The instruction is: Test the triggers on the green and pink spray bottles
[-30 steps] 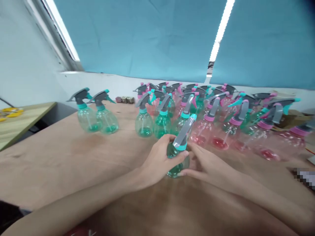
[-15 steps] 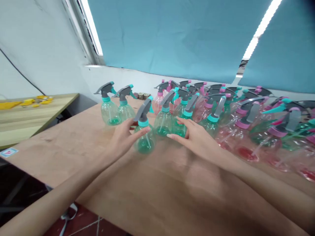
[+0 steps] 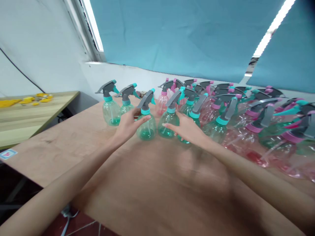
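Note:
My left hand [image 3: 129,124] is wrapped around the neck and side of a clear green spray bottle [image 3: 146,130] with a grey trigger head and turquoise collar. Beside it on the right stands a second green spray bottle [image 3: 169,123]. My right hand [image 3: 189,127] grips that one, thumb across its front and fingers at its right side. Both bottles stand upright with a little green-looking content at the bottom. Left of my left hand are two more green spray bottles, one at the outer end [image 3: 110,111] and one partly hidden by my fingers [image 3: 126,106].
Several pink and green spray bottles [image 3: 253,131] crowd the right side of the wooden table [image 3: 147,183]. A second table [image 3: 24,121] with yellow pieces [image 3: 29,99] stands at the left. A blue sheet [image 3: 172,36] covers the wall behind.
My left hand has moved its spray bottle farther back, into line beside the second one. My right hand has shifted left and closed on that second bottle.

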Demonstrator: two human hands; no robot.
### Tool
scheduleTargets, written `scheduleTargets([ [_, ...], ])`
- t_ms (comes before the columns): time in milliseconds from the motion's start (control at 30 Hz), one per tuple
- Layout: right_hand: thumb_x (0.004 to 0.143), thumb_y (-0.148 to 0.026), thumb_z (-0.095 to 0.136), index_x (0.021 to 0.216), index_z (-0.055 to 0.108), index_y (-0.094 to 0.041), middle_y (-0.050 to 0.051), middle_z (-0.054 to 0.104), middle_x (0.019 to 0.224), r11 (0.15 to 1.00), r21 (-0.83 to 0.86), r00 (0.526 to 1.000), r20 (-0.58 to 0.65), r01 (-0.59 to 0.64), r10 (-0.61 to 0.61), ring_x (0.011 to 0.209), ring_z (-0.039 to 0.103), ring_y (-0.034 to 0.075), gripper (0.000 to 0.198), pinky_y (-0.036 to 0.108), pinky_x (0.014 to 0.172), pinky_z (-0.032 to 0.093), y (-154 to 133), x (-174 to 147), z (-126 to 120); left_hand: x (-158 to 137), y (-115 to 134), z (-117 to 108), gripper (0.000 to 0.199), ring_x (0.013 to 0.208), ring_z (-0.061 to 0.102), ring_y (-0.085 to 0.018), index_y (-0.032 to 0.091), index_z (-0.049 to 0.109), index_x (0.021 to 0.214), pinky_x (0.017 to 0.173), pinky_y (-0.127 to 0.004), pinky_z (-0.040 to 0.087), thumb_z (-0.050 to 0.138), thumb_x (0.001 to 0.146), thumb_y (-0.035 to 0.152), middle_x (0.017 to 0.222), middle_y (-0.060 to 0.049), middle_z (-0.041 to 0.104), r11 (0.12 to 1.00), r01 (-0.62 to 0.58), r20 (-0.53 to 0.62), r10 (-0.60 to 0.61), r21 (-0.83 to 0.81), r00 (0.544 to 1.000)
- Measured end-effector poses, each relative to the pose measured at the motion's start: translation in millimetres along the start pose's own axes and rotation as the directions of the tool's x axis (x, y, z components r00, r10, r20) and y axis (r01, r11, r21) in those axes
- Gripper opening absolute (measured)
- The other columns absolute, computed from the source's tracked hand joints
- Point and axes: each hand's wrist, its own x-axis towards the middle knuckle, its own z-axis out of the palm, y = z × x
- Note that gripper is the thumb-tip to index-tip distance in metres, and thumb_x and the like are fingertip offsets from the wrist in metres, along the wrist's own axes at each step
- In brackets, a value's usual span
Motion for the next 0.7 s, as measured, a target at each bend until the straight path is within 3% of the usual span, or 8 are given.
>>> scheduleTargets([
  [233, 0.091, -0.050, 0.059, 0.154, 0.025, -0.011, 0.014, 0.069, 0.089, 0.996, 0.092, 1.000, 0.020, -0.022, 0.020, 0.058, 0.065, 0.022, 0.081, 0.034, 0.048, 0.053, -6, 13, -1, 11, 0, 5, 0.039, 0.101, 0.069, -0.029, 0.019, 0.068, 0.109, 0.093, -0.042, 0.052, 0.066, 0.083, 0.049, 0.108, -0.010, 0.074, 0.999, -0.016, 0.015, 0.015, 0.049, 1.000],
  [467, 0.096, -0.044, 0.048, 0.157, 0.003, -0.012, 0.026, 0.057, 0.127, 0.987, 0.156, 0.997, 0.065, -0.046, 0.037, 0.054, 0.065, 0.018, 0.082, 0.031, 0.037, 0.053, -6, 20, 2, 21, 0, 6, 0.040, 0.102, 0.069, -0.031, 0.018, 0.066, 0.110, 0.091, -0.044, 0.053, 0.064, 0.084, 0.049, 0.110, -0.011, 0.074, 0.998, -0.019, 0.039, 0.016, 0.064, 0.999],
  [700, 0.096, -0.044, 0.050, 0.156, 0.003, -0.010, 0.027, 0.060, 0.120, 0.984, 0.160, 0.994, 0.097, -0.074, 0.059, 0.054, 0.066, 0.019, 0.084, 0.030, 0.035, 0.052, -8, 21, -1, 28, -4, 6, 0.040, 0.101, 0.069, -0.033, 0.017, 0.067, 0.107, 0.092, -0.047, 0.053, 0.064, 0.083, 0.049, 0.111, -0.014, 0.072, 0.995, -0.017, 0.033, 0.014, 0.100, 0.999],
])
